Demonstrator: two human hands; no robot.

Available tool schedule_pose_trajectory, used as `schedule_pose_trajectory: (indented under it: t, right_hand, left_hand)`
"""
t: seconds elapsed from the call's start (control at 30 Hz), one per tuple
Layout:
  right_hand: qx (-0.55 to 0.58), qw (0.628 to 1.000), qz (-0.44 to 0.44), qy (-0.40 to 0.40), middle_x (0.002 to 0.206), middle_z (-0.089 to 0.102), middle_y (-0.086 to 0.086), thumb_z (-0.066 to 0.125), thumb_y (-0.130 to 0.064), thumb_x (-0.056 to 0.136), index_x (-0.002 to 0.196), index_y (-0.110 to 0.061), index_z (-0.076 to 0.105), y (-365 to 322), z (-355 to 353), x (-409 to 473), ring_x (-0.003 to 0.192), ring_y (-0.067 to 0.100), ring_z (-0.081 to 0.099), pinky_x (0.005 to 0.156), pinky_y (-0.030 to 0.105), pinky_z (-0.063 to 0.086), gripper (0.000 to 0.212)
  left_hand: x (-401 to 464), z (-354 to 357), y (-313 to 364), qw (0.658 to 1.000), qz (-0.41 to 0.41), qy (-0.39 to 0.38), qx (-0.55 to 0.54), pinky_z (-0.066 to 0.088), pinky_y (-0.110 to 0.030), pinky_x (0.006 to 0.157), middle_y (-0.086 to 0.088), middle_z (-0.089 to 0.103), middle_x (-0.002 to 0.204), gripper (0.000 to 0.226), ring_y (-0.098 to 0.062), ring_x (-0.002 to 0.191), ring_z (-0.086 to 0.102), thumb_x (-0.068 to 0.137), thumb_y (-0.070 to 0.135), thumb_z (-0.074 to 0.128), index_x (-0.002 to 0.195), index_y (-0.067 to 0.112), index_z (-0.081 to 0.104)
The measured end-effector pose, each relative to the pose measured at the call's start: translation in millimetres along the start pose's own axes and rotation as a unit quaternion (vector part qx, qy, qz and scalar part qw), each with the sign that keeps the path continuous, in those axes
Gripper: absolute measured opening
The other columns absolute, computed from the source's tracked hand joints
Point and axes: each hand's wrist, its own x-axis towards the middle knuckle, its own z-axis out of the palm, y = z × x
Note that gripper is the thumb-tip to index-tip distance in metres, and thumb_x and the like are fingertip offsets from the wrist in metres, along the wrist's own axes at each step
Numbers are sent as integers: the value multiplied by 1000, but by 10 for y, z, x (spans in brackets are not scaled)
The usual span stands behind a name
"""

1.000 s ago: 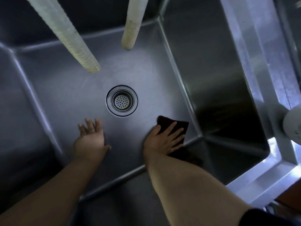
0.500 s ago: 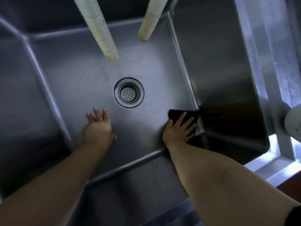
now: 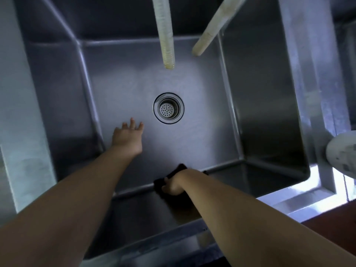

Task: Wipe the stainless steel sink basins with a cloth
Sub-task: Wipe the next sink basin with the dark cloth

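The stainless steel sink basin (image 3: 192,79) fills the view, with a round strainer drain (image 3: 168,108) in the middle of its floor. My left hand (image 3: 127,137) lies flat on the basin floor just left of the drain, fingers spread. My right hand (image 3: 172,185) is at the seam between the floor and the near wall. It grips a dark cloth (image 3: 159,183), which is bunched under it and pressed against the steel. Most of the cloth is hidden by the hand and wrist.
Two pale ribbed hoses (image 3: 166,35) (image 3: 210,29) hang down into the basin from the back. The sink's steel rim (image 3: 300,78) runs along the right, and a white rounded object (image 3: 342,155) sits beyond it. A flat steel ledge (image 3: 17,112) borders the left.
My right hand has dragged the cloth from the basin's right corner back and left to the near wall seam, its fingers now curled. The left hand stayed flat on the floor. The view shifted.
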Motion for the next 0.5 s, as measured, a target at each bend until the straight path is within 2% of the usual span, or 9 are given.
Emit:
schedule_pose_trajectory:
  t: [0.03,0.1,0.13,0.2,0.27,0.37,0.4,0.47,0.5]
  right_hand:
    - [-14,1000,-10,-11,156,21,8,26,-68,81,148,-29,22,-58,34,21,139,37,24,111,55,23,78]
    - [-18,999,-19,-21,157,18,-2,24,-80,68,149,-34,20,-133,51,24,141,33,22,111,52,23,94]
    - [-15,999,-29,-21,157,21,-3,26,-81,66,148,-36,22,-136,48,18,140,32,25,111,51,25,94]
    - [-8,998,-58,-30,155,25,0,31,-76,76,147,-35,26,-36,12,-22,136,31,31,108,44,28,83]
    - [-9,996,-69,-62,154,27,4,33,-70,83,147,-31,29,163,-62,-114,134,32,33,100,39,29,75]
    - [1,997,-31,-67,152,29,4,39,-83,63,147,-35,26,588,-185,-332,130,31,38,98,38,34,97]
    - [1,998,-12,-54,152,27,4,41,-85,62,147,-37,25,752,-215,-369,129,30,38,99,38,34,99]
    - [-3,999,18,-33,153,24,6,36,-78,78,148,-37,19,1064,-240,-365,133,31,33,104,40,29,83]
    - [-1,999,33,-23,155,20,7,31,-71,85,150,-32,14,1193,-247,-353,137,31,27,109,41,23,77]
  left_hand:
    - [2,2,-5,1000,0,2,2,24,-45,113,-10,-5,159,70,-31,144,11,92,23,46,150,20,7]
    - [12,10,1,1000,-9,-3,-12,23,-49,113,-8,-6,159,69,-30,145,8,93,21,44,150,23,6]
    - [18,13,6,1000,-14,-7,-22,22,-51,112,-7,-8,159,69,-29,145,6,93,20,43,150,24,6]
    - [27,18,16,999,-22,-15,-35,22,-55,112,-5,-10,159,69,-28,146,4,93,21,43,150,26,5]
    - [26,15,22,999,-26,-20,-40,24,-57,110,-4,-10,159,76,-27,145,4,90,27,51,150,26,4]
    - [2,5,66,999,-24,-13,-27,30,-58,106,-7,-8,158,96,-30,144,7,79,42,67,149,24,4]
    - [1,10,90,999,-24,-9,-25,31,-59,105,-8,-8,158,100,-31,143,7,76,44,70,149,23,4]
    - [8,36,134,999,-30,-8,-30,30,-59,105,-9,-11,157,108,-32,144,3,73,46,73,149,21,0]
    - [16,56,151,999,-34,-10,-34,30,-59,105,-9,-14,157,111,-33,144,1,73,46,74,149,21,-3]
